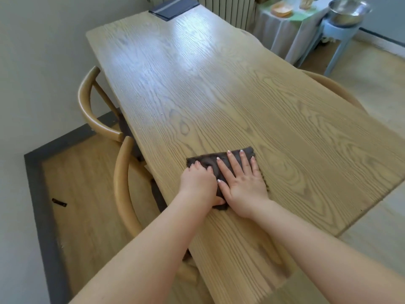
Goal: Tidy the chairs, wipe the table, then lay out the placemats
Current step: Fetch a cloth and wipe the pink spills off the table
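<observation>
A dark brown cloth (208, 160) lies flat on the long pale wooden table (219, 95), near its left edge. My right hand (241, 178) presses on the cloth with straight, spread fingers. My left hand (197, 181) rests on the cloth's left part with its fingers bent down onto the fabric and the thumb at the near edge. A stack of dark placemats (173, 7) sits at the table's far end. Two wooden chairs (87, 102) (122, 183) are tucked in along the left side, and a third chair (335, 88) shows at the right side.
A wall runs close along the left of the chairs. At the back right stands a cloth-covered side table (285, 29) with an orange dish, and a pale blue stool (337, 34) carrying a metal bowl (348, 12). A radiator lies behind the table's far end.
</observation>
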